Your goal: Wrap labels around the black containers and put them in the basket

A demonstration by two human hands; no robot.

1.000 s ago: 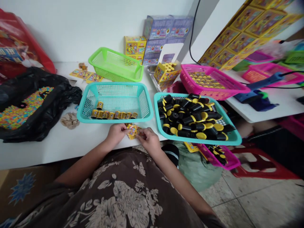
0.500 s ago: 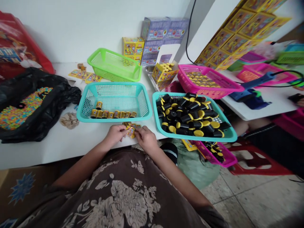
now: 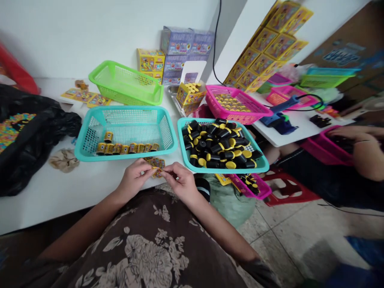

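My left hand [image 3: 134,174] and my right hand [image 3: 180,182] meet at the white table's front edge, both pinching a small yellow printed sticker [image 3: 157,172]. A few more yellow stickers [image 3: 155,162] lie on the table just behind it. Behind my hands stands a teal basket [image 3: 90,136] with a row of labelled yellow canisters [image 3: 126,148] along its near wall. To the right, a second teal basket [image 3: 261,163] is heaped with black canisters with yellow caps [image 3: 217,142].
A green basket [image 3: 126,84], yellow and purple boxes [image 3: 168,56] and a pink basket [image 3: 237,104] stand behind. A black bag of coloured beads [image 3: 27,136] lies left. Another person's arm [image 3: 360,148] reaches into a pink basket at the right. A blue tool [image 3: 277,118] rests on the side table.
The camera has swung right, so the baskets sit further left and another person's arm has come into sight. My hands stay together on the sticker at the table edge.
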